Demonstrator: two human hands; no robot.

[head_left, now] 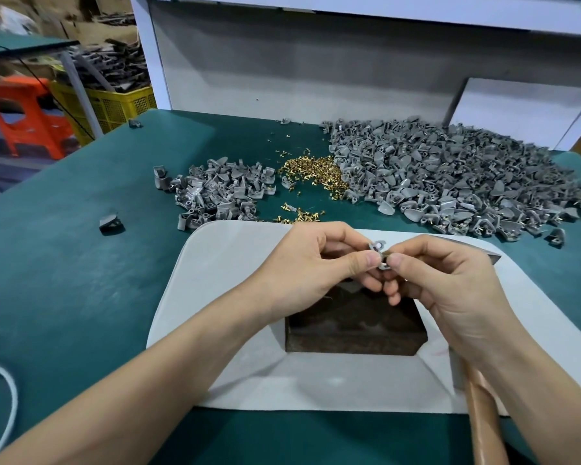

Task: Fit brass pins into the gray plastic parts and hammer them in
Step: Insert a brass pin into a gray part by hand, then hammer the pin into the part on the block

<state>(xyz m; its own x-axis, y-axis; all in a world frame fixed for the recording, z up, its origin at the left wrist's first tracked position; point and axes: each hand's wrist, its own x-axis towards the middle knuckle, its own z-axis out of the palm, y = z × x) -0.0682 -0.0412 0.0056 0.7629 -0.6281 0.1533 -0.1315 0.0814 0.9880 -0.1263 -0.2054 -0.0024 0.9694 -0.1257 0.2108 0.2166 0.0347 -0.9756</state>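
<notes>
A small gray plastic part (379, 252) is held up over the dark metal block (356, 330). My left hand (312, 263) pinches its left side between thumb and fingers. My right hand (440, 280) pinches a brass pin (388, 254) against the part's right side; most of the pin is hidden by the fingers. A heap of loose brass pins (316, 172) lies on the green table behind. The hammer's wooden handle (483, 417) lies under my right forearm, and its metal head (490, 258) shows past my right hand.
A large heap of gray parts (450, 176) fills the right rear of the green table (64, 280). A smaller heap (215, 193) sits left of the pins. The block stands on a white pad (215, 297). One stray gray part (111, 223) lies at the left.
</notes>
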